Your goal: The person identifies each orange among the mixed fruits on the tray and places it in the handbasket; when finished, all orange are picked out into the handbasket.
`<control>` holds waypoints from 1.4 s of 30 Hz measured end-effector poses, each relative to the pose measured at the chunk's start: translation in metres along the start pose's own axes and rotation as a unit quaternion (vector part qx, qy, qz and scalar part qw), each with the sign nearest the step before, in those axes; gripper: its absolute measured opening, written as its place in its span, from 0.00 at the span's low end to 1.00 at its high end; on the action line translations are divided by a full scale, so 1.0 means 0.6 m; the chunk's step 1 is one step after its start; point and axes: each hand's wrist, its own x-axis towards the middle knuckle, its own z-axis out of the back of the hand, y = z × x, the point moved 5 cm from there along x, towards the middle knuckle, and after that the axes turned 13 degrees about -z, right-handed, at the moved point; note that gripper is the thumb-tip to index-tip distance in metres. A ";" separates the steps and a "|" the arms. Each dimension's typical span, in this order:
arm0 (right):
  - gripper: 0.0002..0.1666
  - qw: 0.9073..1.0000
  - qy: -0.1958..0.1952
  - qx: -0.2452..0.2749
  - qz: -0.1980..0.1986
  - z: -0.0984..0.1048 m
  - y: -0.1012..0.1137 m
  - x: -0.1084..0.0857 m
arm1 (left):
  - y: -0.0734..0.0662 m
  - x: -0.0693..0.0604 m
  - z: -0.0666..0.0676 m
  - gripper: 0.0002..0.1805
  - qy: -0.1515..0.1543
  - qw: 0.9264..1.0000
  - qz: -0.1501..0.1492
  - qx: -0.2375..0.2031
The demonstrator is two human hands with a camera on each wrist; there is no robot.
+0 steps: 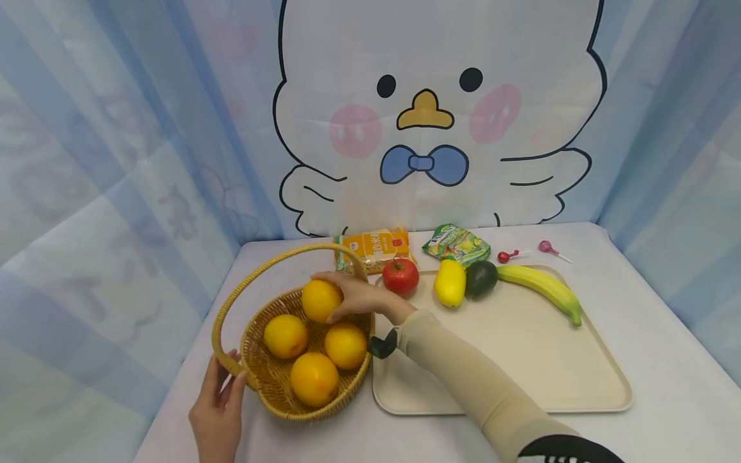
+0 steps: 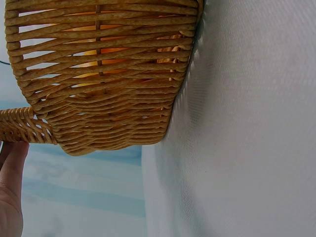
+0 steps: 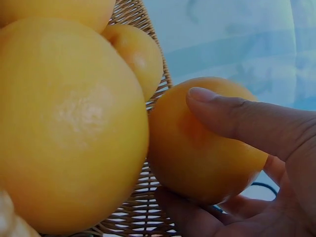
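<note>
A wicker basket [image 1: 274, 370] with a tall arched handle [image 1: 255, 283] stands on the left of the table. My left hand [image 1: 217, 411] pinches the lower left end of that handle between thumb and fingers; the left wrist view shows fingertips [image 2: 17, 153] against it. Inside the basket, my right hand [image 1: 365, 299] grips an orange [image 1: 321, 301] at the far side. The thumb lies across this orange [image 3: 202, 148] in the right wrist view, with fingers underneath. Several other oranges [image 1: 314, 379] sit in the basket, apart from the hands.
A beige tray [image 1: 503, 379] lies right of the basket, under the right forearm. Along its far edge are a red apple [image 1: 401, 277], a yellow mango-like fruit [image 1: 449, 283], an avocado [image 1: 481, 280] and a banana [image 1: 544, 288]. Behind lie two packets [image 1: 376, 247] and two lollipops [image 1: 547, 247].
</note>
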 end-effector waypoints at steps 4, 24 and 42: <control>0.51 1.000 0.016 0.004 -0.015 -0.007 -0.006 0.005 | 0.002 -0.001 0.001 0.35 0.000 1.000 -0.003 -0.001; 0.50 0.998 0.032 -0.031 -0.032 -0.024 -0.003 0.017 | -0.002 -0.001 0.001 0.35 0.006 1.000 0.022 0.003; 0.49 0.998 0.050 0.008 -0.042 -0.047 -0.010 0.034 | -0.003 0.000 0.001 0.35 0.008 0.999 0.032 0.006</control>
